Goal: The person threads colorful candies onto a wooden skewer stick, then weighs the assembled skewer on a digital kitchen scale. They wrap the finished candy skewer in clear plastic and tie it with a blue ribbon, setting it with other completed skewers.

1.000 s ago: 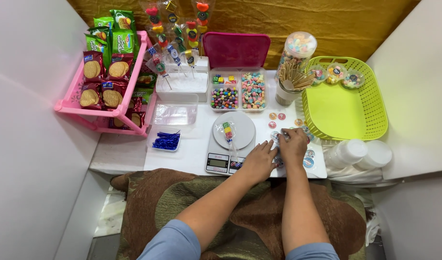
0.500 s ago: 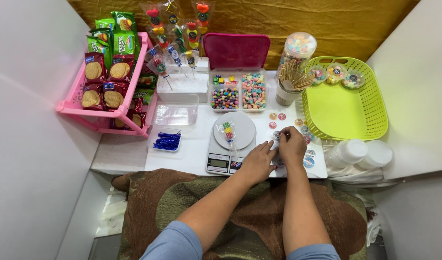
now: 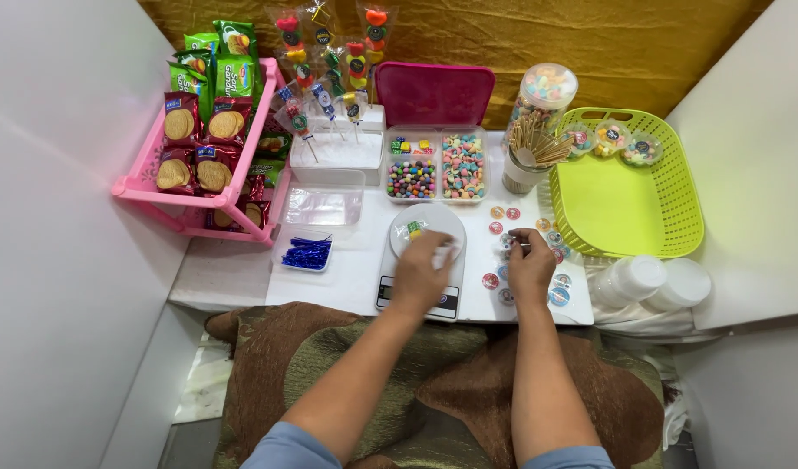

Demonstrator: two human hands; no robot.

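My left hand [image 3: 419, 271] reaches over the white plate of a small kitchen scale [image 3: 414, 300]. Its fingers are closed on a small clear whitish piece [image 3: 447, 253], blurred by motion. A few coloured candies [image 3: 413, 229] lie on the plate just beyond it. To the right, my right hand [image 3: 530, 263] rests on the white tabletop among small round stickers [image 3: 490, 280]. Its fingertips are curled at one of them [image 3: 507, 244], and whether they grip it is unclear.
A two-part candy tray [image 3: 437, 167] with a pink lid stands behind the scale. Wooden skewers stand in a cup [image 3: 522, 170]. A lime basket [image 3: 626, 187] is on the right, with white cups [image 3: 646, 280] in front of it. A pink snack rack [image 3: 199, 156] is on the left, blue twist ties [image 3: 306, 254] beside it.
My left hand has left the right hand's side and moved left over the scale plate. The right hand has stayed among the stickers.
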